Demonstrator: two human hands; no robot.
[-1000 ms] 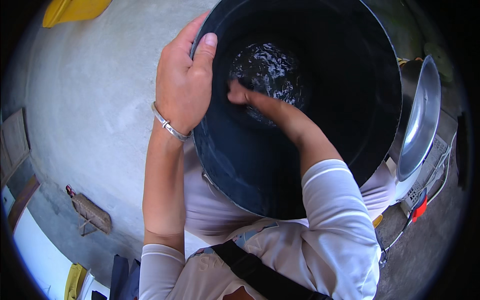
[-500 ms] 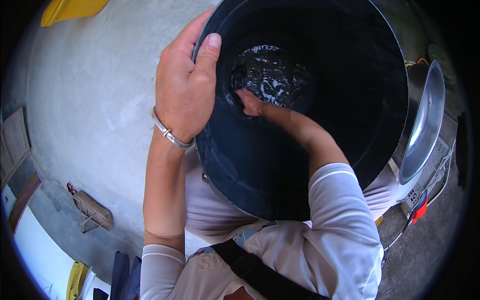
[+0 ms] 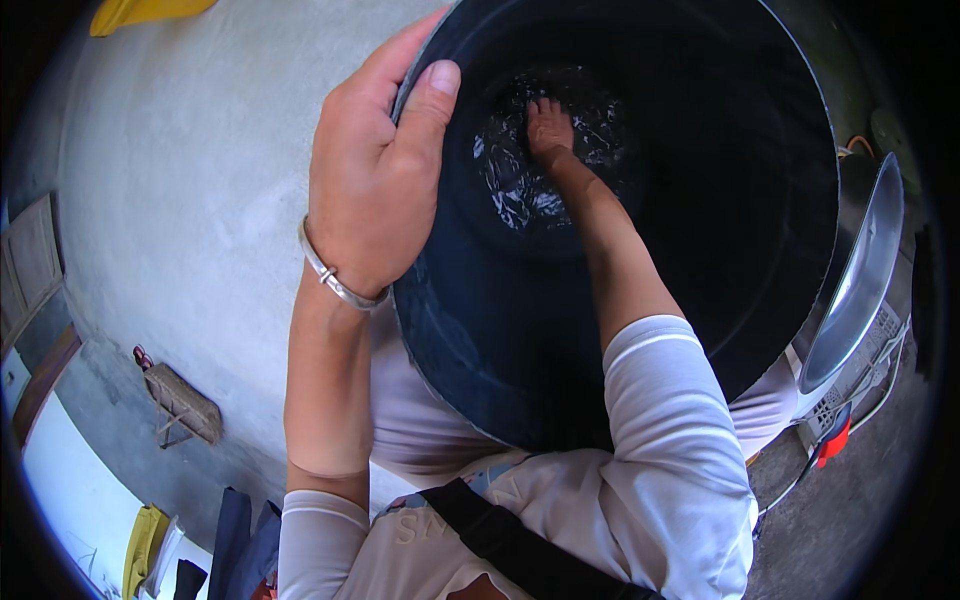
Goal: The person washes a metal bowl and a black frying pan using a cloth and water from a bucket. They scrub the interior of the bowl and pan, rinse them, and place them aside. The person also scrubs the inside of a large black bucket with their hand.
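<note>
A large dark bucket (image 3: 500,350) is tilted in front of my body, its wide mouth facing me. My left hand (image 3: 375,190) is closed round the bucket's left rim, with the thumb on the inside and the fingers behind the wall. Rippling water (image 3: 515,195) lies at the bottom and catches bright reflections. Deep inside the bucket, my right hand (image 3: 550,128) is at the water with its fingers stretched out. Nothing shows in that hand. A silver bangle (image 3: 335,278) circles my left wrist.
A shiny metal basin (image 3: 860,280) stands on edge at the right, beside a grey plastic crate (image 3: 870,345) and a red object (image 3: 833,442). A small woven seat (image 3: 183,403) is on the concrete floor (image 3: 190,200) at the left. Something yellow (image 3: 150,12) shows at the upper left.
My right hand has moved across the water, away from my body and a little to the right, its fingers now visible. The bucket has shifted slightly right; my left hand keeps its hold.
</note>
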